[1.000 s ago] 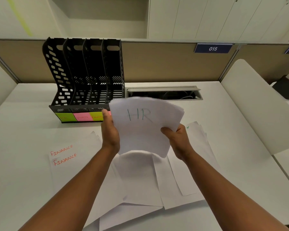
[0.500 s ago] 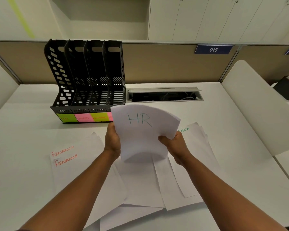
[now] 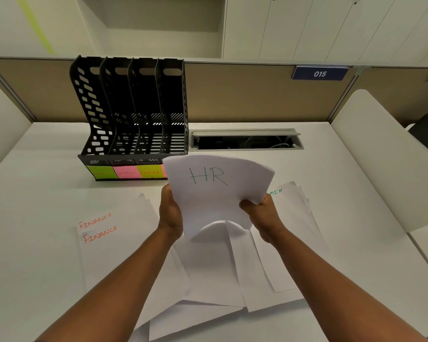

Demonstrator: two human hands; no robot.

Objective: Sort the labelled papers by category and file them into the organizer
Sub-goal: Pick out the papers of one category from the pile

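Head view: left hand [image 3: 171, 213] and right hand [image 3: 262, 215] both closed on the HR stack [image 3: 215, 193], fingers wrapped behind its side edges, right thumb on the front. Stack is bowed, its lower edge curling up between the hands, held upright just above the desk [image 3: 35, 188]. Against the earlier frames the stack has dropped a little lower and nearer, and the sheet edges at the top look more even, so this reads as squaring up the bundle, not filing yet.

Outward: loose unsorted sheets [image 3: 220, 280] lie under the hands, near side. Finance pile [image 3: 109, 243] to the left, two orange labels showing. Admin pile [image 3: 291, 213] to the right, label partly hidden behind the stack. Black organizer [image 3: 134, 107] at far left, four slots, all apparently empty, coloured tags [image 3: 131, 172] along its front; the rightmost tag is covered by the stack. The leftmost green tag is too faint to read for sure.

Judgement: sorting is mostly done and nothing is filed; next the HR stack goes into its matching slot.
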